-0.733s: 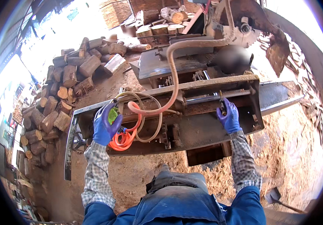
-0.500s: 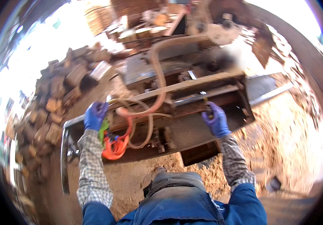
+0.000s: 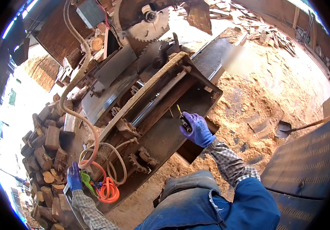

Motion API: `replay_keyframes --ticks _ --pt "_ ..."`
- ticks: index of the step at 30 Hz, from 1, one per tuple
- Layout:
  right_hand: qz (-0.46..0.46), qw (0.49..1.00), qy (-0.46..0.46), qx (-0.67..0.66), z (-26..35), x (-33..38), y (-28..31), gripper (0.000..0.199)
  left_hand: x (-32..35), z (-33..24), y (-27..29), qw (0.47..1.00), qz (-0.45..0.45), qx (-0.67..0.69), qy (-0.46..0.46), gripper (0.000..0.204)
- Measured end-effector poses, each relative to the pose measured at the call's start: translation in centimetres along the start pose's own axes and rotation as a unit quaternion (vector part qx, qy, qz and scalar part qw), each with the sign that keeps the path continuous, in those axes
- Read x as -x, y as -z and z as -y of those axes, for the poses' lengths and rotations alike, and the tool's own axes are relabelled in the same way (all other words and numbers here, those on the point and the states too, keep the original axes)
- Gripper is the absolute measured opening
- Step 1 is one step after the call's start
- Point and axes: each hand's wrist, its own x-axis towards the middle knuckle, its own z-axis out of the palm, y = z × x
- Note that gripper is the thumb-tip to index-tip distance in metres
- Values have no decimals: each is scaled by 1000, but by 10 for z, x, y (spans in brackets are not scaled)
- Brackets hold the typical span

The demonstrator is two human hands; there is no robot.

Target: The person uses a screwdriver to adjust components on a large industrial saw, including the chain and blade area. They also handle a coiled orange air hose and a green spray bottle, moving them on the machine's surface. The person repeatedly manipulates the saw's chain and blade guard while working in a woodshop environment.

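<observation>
The right hand (image 3: 198, 130), grasping a dark tool (image 3: 185, 123), has shifted clear of the shiny rod (image 3: 145, 111); I cannot tell the left hand's (image 3: 73, 178) grip

Orange hose (image 3: 108, 191), obstacle near left grip (image 3: 74, 177)

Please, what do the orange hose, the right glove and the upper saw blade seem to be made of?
Orange hose: probably plastic, fairly glossy; bright, even colour and round coils suggest it.
Right glove: perhaps coated fabric, matte; it creases softly, coating uncertain.
Upper saw blade: likely steel, dull grey; flat toothed disc.
</observation>
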Motion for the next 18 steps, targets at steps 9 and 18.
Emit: replay_keyframes --ticks 9,18 --pt "7 1000 9 -11 -11 -6 -7 59 -17 43 -19 973 63 215 54 56" --pt "5 1000 20 -2 -1 -5 -6 55 -28 83 -14 990 48 37 -128 41"
